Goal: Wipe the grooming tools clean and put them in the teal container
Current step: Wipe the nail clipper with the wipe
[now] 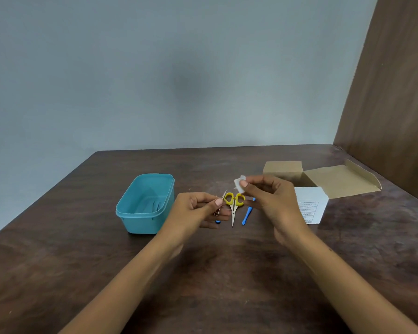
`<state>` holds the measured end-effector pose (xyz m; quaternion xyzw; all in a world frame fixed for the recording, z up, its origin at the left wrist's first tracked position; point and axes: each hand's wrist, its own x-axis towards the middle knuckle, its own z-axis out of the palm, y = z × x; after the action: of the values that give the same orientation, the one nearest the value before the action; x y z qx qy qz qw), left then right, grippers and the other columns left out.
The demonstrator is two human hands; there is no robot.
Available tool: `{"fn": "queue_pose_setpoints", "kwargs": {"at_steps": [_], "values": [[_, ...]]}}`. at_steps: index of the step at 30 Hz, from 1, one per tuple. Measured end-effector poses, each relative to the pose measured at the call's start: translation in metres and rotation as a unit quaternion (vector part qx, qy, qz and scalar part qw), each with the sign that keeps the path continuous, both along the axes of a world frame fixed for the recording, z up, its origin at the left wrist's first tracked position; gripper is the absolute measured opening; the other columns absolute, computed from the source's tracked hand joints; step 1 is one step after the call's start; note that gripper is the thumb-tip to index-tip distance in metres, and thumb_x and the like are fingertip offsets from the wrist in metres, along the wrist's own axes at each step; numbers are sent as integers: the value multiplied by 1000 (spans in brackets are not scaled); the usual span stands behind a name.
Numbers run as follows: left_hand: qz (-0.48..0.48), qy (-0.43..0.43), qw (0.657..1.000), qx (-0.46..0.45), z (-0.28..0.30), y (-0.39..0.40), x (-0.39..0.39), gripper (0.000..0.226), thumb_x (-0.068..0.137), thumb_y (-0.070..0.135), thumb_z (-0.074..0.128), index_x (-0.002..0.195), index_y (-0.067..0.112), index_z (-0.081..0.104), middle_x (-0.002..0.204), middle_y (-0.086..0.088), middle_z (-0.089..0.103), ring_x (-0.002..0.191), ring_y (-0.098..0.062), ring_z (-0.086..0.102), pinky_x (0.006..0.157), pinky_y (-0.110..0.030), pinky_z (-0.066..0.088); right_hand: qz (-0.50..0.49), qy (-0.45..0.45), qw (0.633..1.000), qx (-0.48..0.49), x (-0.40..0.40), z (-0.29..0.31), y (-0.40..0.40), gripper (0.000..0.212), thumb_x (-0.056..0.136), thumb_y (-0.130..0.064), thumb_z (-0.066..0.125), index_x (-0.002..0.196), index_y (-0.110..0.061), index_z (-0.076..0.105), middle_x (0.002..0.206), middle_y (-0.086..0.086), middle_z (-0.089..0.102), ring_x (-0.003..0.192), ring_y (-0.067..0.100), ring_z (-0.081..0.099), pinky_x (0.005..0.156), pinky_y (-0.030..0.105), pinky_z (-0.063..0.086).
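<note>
Both forearms are bare to the frame edge, no sleeves, with short pale fingernails.

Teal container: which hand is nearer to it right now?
Left. The left hand holds a small metal tool just right of the teal container. The right hand pinches a white wipe farther right, beyond the yellow scissors.

A dark brown wooden table (227, 285) with a streaky grain spreads beneath both hands. Beyond the right hand, further from the person, sits an open brown cardboard box (323, 177), its flap folded out flat toward the right. Just to the right of that hand, touching the box's near side, lies a white printed paper sheet (310, 206) (the print too small to read). A pale grey-blue wall (155, 68) rises behind the table, meeting a brown wood-grain panel (396, 92) on the right.
</note>
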<state>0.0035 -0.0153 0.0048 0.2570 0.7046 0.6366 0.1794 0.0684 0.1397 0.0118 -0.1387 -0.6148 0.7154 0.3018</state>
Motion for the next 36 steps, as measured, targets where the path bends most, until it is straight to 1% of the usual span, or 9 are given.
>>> {"fn": "queue_pose_setpoints", "kwargs": {"at_steps": [3,9,14,18,21,24,29,33,36], "values": [[-31,-85,995,41,4,-1,0,16,93,17,57,95,9,71,89,-13,76,85,-23,74,63,-24,59,-29,32,998,44,0,1,1,7,79,-8,72,82,-14,71,77,0,73,70,7,68,58,20,57],[-45,-164,981,97,7,0,-2,20,94,15,54,93,7,72,94,-15,75,86,-21,73,62,-21,58,-30,18,989,144,0,1,-2,8,82,-10,70,84,-19,69,79,0,70,76,13,68,67,33,60],[-47,-177,978,97,7,0,-2,18,92,15,56,94,6,72,92,-13,75,85,-19,74,57,-18,56,-59,55,925,372,4,0,-7,13,83,-6,68,87,-18,73,89,-3,68,81,6,64,66,16,53],[-44,-125,987,90,5,-1,-1,17,91,15,59,94,5,73,87,-12,75,80,-18,74,59,-19,57,-24,46,899,434,2,-4,-11,14,81,-3,69,91,-12,75,91,-1,69,81,10,64,66,20,53],[-34,-64,995,67,4,-2,-2,15,89,14,61,92,11,76,85,-10,75,78,-19,74,61,-20,58,-2,25,932,361,0,-3,-8,11,78,-3,72,84,-13,75,79,-6,71,76,9,66,68,17,54],[-39,-43,997,47,7,-3,-2,15,88,15,62,92,14,76,84,-8,76,79,-21,74,61,-21,57,61,10,982,180,1,-1,-5,9,78,-1,72,79,-10,74,73,0,73,69,16,69,65,22,58],[-59,-85,993,62,10,-4,-2,14,87,15,63,91,12,76,85,-9,76,80,-20,74,60,-19,56,123,3,992,-28,2,-1,-6,6,77,-4,72,81,-7,75,75,5,75,68,11,70,62,16,54],[-63,-126,987,72,11,-5,-3,14,82,16,64,86,12,77,85,-13,76,80,-20,74,57,-17,56,70,37,996,-27,2,3,1,9,74,-1,72,81,-7,73,68,2,73,64,10,68,60,17,54],[-58,-161,980,102,12,-5,-3,15,82,15,63,88,7,74,86,-13,76,80,-19,74,55,-16,56,32,44,996,75,4,4,1,11,74,-2,74,82,-9,71,69,1,73,63,11,70,58,17,54]]}}
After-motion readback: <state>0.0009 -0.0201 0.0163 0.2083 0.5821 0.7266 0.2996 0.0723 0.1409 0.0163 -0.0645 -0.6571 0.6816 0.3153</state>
